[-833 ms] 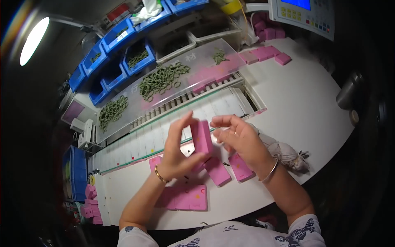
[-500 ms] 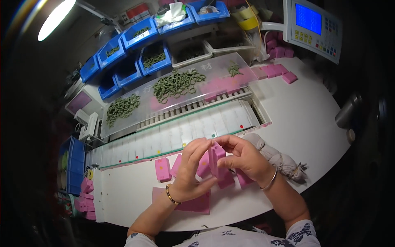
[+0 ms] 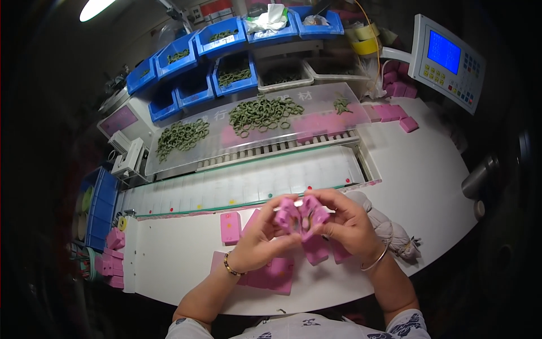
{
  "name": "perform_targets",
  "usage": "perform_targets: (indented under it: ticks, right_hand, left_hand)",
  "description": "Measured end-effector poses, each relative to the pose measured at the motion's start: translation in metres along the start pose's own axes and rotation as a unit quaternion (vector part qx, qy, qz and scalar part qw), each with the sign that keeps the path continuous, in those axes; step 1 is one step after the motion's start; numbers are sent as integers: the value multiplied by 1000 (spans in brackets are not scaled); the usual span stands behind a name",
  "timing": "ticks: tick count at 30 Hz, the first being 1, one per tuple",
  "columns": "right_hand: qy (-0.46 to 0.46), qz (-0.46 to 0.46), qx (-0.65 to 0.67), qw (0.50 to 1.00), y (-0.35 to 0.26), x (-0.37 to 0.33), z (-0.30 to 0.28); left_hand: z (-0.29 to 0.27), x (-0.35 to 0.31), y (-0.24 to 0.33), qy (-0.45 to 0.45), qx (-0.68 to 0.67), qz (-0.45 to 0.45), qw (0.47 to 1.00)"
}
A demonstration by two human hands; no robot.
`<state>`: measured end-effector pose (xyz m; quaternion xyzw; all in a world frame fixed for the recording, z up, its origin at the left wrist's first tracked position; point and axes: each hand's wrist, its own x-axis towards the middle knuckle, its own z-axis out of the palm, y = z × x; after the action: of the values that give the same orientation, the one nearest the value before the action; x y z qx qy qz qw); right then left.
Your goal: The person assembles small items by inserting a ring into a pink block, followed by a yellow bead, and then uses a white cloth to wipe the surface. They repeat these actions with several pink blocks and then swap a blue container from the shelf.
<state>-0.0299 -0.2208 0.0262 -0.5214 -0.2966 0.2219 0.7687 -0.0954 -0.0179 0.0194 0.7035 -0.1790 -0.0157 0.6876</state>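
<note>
Above the near side of the white table, a pink rubber mould (image 3: 317, 218) is spread apart into two halves, like an open clam. My left hand (image 3: 257, 240) grips its left half, with thumb and fingers closed round it. The right half is pinched by my right hand (image 3: 354, 230). Something small and pale shows in the gap between the halves, too blurred to name. Below my hands lie several more pink moulds, one of them a pink block (image 3: 316, 251) right under the held mould. Another pink block (image 3: 230, 228) lies to the left of my left hand.
Green wax rings (image 3: 264, 115) lie in piles on a clear plastic sheet (image 3: 214, 148). Blue bins (image 3: 222, 42) stand at the back. At the right are a bundle of grey cloth (image 3: 389, 229), a control panel (image 3: 449, 62) and a dark bottle (image 3: 481, 175). A blue crate (image 3: 101, 217) stands at left.
The mould, upright and narrow between my hands before, is now pulled apart into two halves. Both hands have closed on it. The whole view has shifted slightly.
</note>
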Motion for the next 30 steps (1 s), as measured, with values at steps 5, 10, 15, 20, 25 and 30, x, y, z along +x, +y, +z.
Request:
perform_targets:
  ticks: [5, 10, 15, 20, 25, 30]
  right_hand:
    - [72, -36, 20, 997, 1, 2, 6]
    - [119, -26, 18, 992, 14, 4, 5]
    - [68, -12, -69, 995, 10, 0, 10]
    - [9, -87, -215, 973, 20, -3, 13]
    - [-13, -153, -400, 903, 16, -1, 28]
    - [34, -202, -425, 882, 14, -4, 38]
  left_hand:
    - [2, 1, -4, 117, -183, -28, 976]
    - [19, 6, -10, 145, 12, 108, 983]
    - [33, 1, -13, 92, -228, 18, 969]
    - [27, 3, -5, 115, -338, -119, 926]
    - [28, 4, 4, 242, -371, -201, 874]
    - [18, -1, -13, 262, -352, -182, 880]
